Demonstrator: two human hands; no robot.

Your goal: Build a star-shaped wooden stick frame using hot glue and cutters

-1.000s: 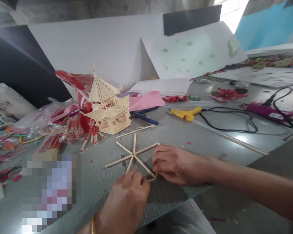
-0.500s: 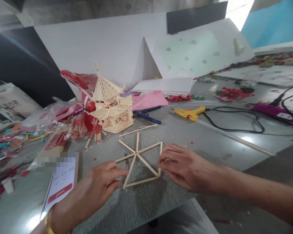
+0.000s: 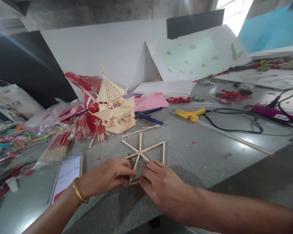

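Note:
A flat frame of thin wooden sticks lies on the grey table, its spokes meeting at one centre point. Two outer sticks join spoke ends, on the right and at the near side. My left hand has its fingers closed at the frame's near-left corner. Over the near-side stick and the lower right spoke, my right hand pinches with its fingertips by the near edge. The fingers hide parts of the frame. Behind it stands a small stick-built pavilion with tiered roofs.
Blue pliers and loose sticks lie behind the frame. A yellow glue gun with a black cord is at the right. A phone and bundled sticks lie left. The table's edge runs along the near right.
My right hand has moved left and nearer, from the frame's right side to its near stick. My left hand has moved slightly right, its fingers now closed at the corner. The view has shifted slightly.

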